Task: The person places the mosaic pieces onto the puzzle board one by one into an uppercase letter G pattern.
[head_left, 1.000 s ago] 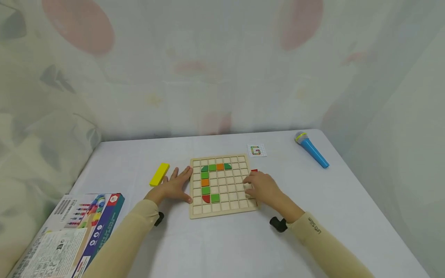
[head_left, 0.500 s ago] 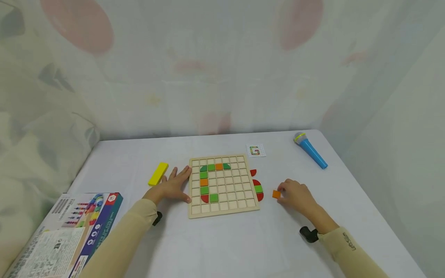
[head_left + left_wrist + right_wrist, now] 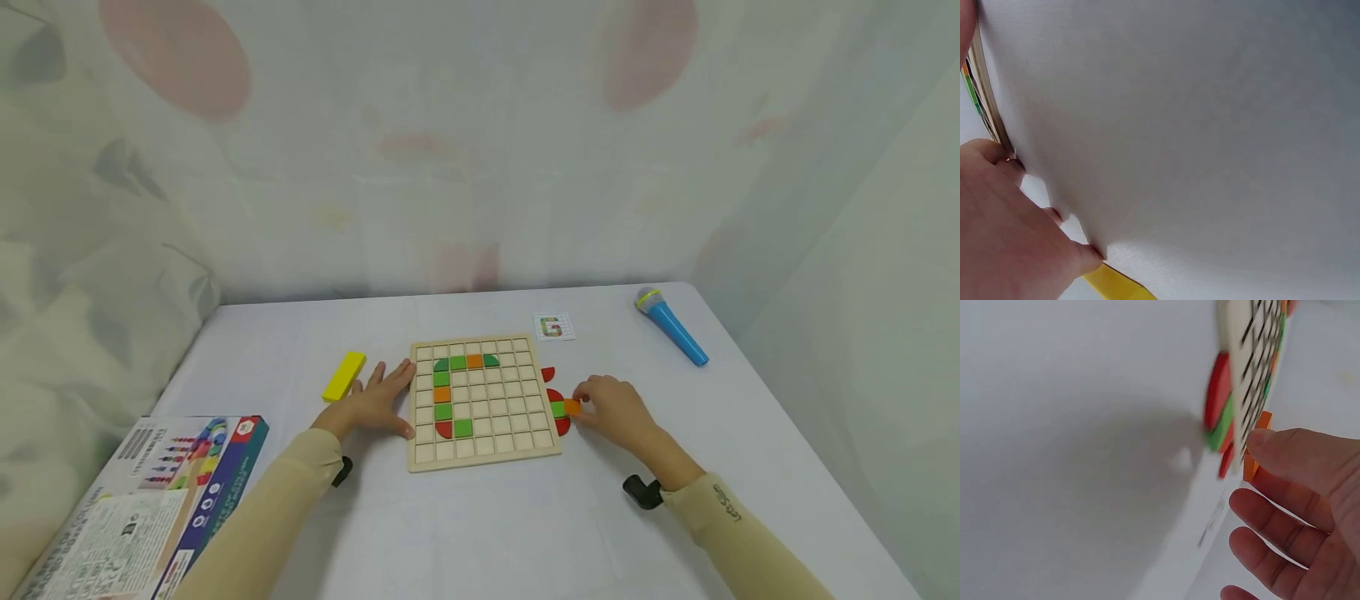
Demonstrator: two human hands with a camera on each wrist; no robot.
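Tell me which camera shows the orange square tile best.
The head view: the orange tile lies sharp beside the green tile, at the right hand. The right wrist view shows it edge-on and blurred behind the thumb; the left wrist view misses it.

Left hand (image 3: 372,403) lies flat, fingers spread; right hand (image 3: 611,410) seemingly pinches.

The grid board (image 3: 483,404) looks like pale, unvarnished wood with a matt face. The orange tile (image 3: 572,407) and green tile (image 3: 558,408) carry smooth, painted colour. The desk (image 3: 480,517) is covered in matt white cloth-like sheet. The microphone (image 3: 671,323) at far right is glossy plastic. The box (image 3: 150,500) at near left is printed, slightly shiny cardboard.
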